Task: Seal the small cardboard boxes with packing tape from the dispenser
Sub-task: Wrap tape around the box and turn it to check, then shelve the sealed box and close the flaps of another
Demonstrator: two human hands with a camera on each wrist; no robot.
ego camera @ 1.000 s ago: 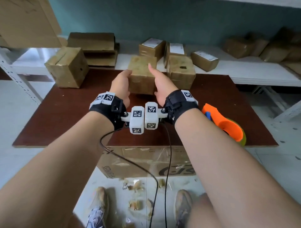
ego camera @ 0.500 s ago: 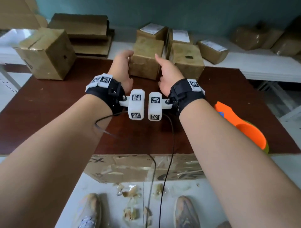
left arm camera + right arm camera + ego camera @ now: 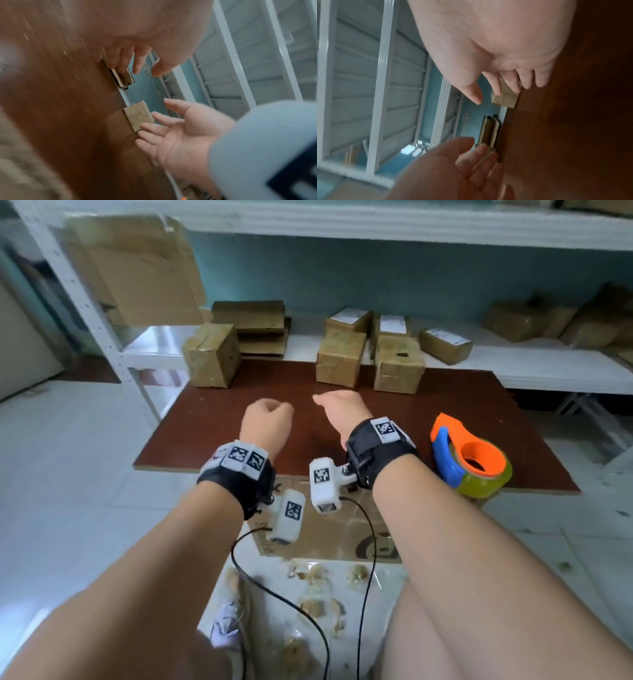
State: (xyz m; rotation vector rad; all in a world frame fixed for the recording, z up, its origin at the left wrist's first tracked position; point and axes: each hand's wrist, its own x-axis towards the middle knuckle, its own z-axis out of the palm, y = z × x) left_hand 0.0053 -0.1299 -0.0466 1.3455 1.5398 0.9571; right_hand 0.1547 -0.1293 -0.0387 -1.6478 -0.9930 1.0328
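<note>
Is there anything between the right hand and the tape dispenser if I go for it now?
Nothing visible: only bare table lies between the right hand and the tape dispenser beside that wrist. The boxes sit farther back.

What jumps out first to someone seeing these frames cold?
The orange and blue tape dispenser lying at the right edge of the dark brown table, beside the right wrist. Next, the left hand and right hand held empty over the table's middle, both wrists strapped with marker-tagged cameras. Behind them, three small cardboard boxes stand along the table's far edge.
</note>
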